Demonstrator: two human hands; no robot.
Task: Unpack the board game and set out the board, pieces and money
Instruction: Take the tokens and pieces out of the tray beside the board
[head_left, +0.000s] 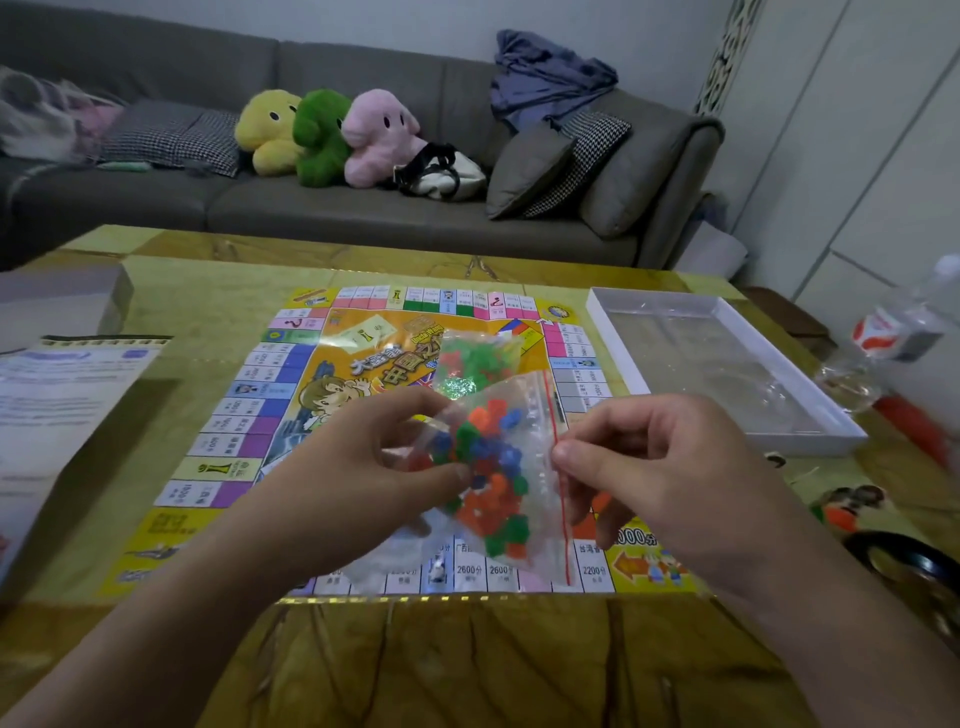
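Note:
The game board (291, 415) lies unfolded in the middle of the table. Above its near half I hold a clear zip bag (493, 467) full of small red, green, blue and orange pieces. My left hand (363, 462) grips the bag's left side with curled fingers. My right hand (654, 467) pinches the bag's red zip strip at its right edge. A second clear bag (470, 358) with green and red pieces lies on the board just beyond.
The white box tray (826, 415) with a clear insert sits at the right. A printed sheet (62, 395) and a grey box (57, 306) lie at the left. A plastic bottle (893, 332) stands far right. A sofa with plush toys is behind the table.

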